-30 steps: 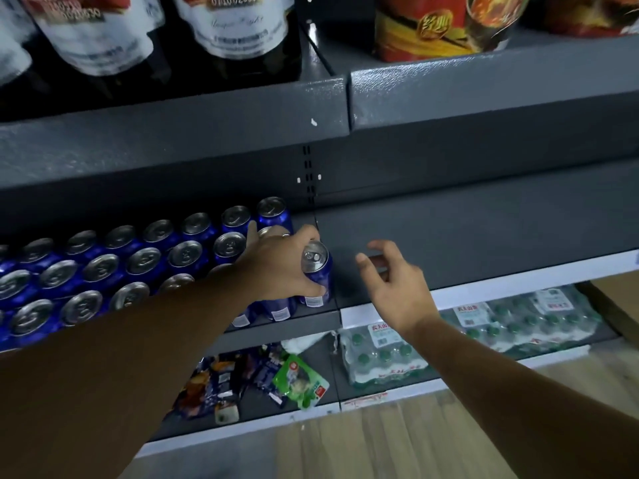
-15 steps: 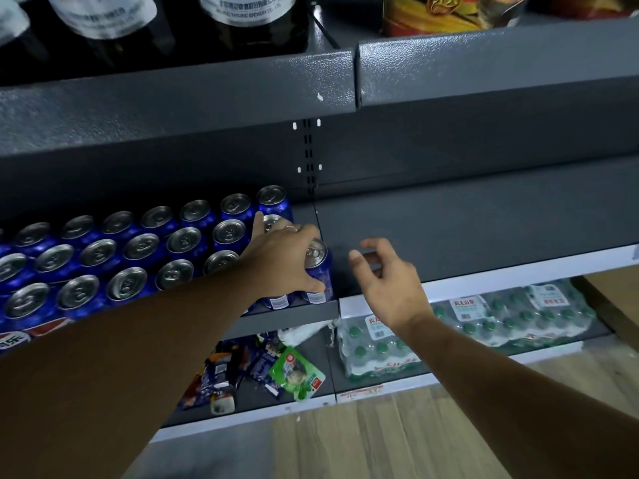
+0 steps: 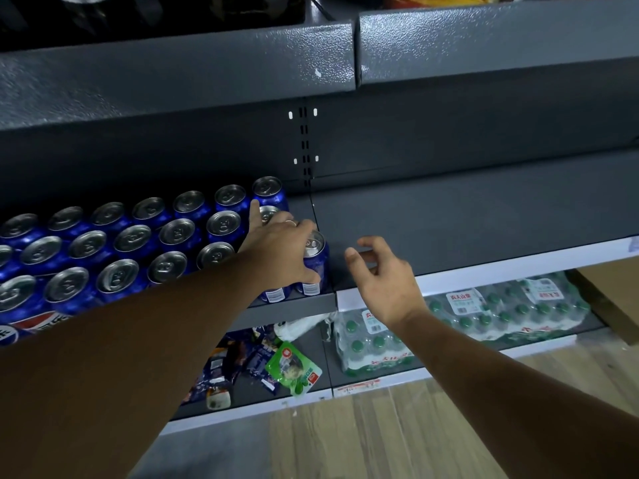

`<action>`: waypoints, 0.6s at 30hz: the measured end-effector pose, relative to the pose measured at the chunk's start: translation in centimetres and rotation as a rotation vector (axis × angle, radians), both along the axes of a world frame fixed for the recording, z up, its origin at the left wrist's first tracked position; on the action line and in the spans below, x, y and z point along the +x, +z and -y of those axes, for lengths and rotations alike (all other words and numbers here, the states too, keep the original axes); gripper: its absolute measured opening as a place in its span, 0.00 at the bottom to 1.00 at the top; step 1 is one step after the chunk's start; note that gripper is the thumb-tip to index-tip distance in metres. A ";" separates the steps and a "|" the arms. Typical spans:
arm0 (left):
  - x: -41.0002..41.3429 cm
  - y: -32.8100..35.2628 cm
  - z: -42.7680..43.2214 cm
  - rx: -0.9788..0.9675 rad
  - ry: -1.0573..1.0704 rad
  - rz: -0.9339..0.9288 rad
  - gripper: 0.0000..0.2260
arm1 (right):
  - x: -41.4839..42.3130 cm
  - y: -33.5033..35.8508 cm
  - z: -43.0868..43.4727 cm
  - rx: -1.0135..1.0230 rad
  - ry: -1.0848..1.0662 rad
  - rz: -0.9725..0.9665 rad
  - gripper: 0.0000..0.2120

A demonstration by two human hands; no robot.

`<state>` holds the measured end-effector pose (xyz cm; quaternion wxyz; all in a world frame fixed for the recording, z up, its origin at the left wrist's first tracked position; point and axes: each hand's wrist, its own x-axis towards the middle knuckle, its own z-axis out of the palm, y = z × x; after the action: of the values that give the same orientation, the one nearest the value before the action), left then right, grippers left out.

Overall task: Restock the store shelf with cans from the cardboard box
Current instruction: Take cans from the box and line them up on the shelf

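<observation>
Three rows of blue aluminium drink cans (image 3: 138, 243) with silver tops stand upright and tightly packed on the left section of the dark grey metal shelf (image 3: 466, 219), running from the left edge of the view to that section's right end. The left hand (image 3: 280, 250) lies over the end can (image 3: 316, 261) of the near row, at the right front corner of the block. Its thumb is curled round the can's near side, its fingers are draped over the top, and one fingertip reaches the far row. This can stands upright, just beside its neighbour on the left. The right hand (image 3: 383, 281) hovers just right of it, above the front lip of the shelf's right section, fingers loosely curled and holding nothing. On the lower shelf (image 3: 242, 411), shrink-wrapped packs of green-capped water bottles (image 3: 484, 312) lie on the right. Loose dark snack packets (image 3: 242, 364) and a green pouch (image 3: 294, 368) lie on the left. A pale wooden floor (image 3: 380, 433) shows nearest.
</observation>
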<state>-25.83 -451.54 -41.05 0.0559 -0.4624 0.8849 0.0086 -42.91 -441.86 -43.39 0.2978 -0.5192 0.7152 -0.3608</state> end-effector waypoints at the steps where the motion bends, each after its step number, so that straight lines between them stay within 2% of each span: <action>1: 0.0 0.1 -0.1 0.002 0.004 0.018 0.38 | 0.1 -0.1 0.0 0.001 -0.003 0.005 0.18; 5: -0.2 0.3 -0.8 0.039 0.026 0.034 0.49 | 0.7 0.1 0.1 0.007 0.007 0.016 0.18; 8: 0.3 0.3 -1.1 0.037 0.034 -0.053 0.54 | 1.0 0.4 -0.1 -0.003 0.020 0.018 0.18; 14: 1.9 0.8 -2.6 -0.005 0.037 -0.256 0.51 | 1.1 1.4 -1.3 -0.025 0.017 0.014 0.18; 18: 2.9 2.0 -4.8 -0.106 0.018 -0.391 0.43 | 1.5 2.7 -2.5 -0.071 0.008 0.019 0.18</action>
<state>-22.96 -446.79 -39.00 -0.1415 -0.4623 0.8738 0.0524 -41.36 -439.39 -40.72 0.2874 -0.5286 0.6971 -0.3898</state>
